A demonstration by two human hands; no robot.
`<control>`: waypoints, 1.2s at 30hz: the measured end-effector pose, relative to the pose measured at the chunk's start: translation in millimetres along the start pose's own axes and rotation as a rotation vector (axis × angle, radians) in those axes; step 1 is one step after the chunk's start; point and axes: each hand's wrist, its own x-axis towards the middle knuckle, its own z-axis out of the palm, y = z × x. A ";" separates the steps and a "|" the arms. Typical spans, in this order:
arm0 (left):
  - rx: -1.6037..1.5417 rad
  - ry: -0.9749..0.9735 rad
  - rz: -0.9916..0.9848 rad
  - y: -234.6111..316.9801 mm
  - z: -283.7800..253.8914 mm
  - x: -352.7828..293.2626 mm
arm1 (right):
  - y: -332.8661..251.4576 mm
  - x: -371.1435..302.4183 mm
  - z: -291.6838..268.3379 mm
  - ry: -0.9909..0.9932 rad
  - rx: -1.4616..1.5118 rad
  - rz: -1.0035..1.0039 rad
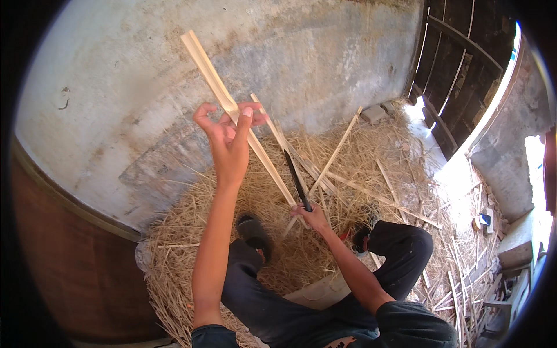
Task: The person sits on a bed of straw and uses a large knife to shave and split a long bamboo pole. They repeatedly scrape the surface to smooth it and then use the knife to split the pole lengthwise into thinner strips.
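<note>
A long, pale split strip, apparently bamboo, slants from upper left down toward my right hand. My raised left hand pinches it partway along, the thumb pressed to it and the other fingers partly spread. Lower down, near my feet, my right hand is closed around the handle of a long knife. Its dark blade points up and away, to the right of the strip. The strip's lower end meets the fingers of my right hand; whether they also grip it I cannot tell.
Pale shavings cover the floor around my feet. Several loose strips lie or lean there, one slanting strip among them. A stained wall stands ahead, a dark plank door at far right, a brown panel at left.
</note>
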 end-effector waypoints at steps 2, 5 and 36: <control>-0.041 -0.068 -0.108 -2.9 5.6 3.4 | 21.0 8.5 -11.5 0.060 -0.084 -0.095; -0.019 -0.205 -0.175 -8.2 10.0 8.9 | 43.5 3.5 -14.9 0.236 -0.141 -0.241; -0.415 -0.555 -0.256 40.6 24.3 123.1 | -111.5 -118.9 29.3 0.231 0.366 -0.205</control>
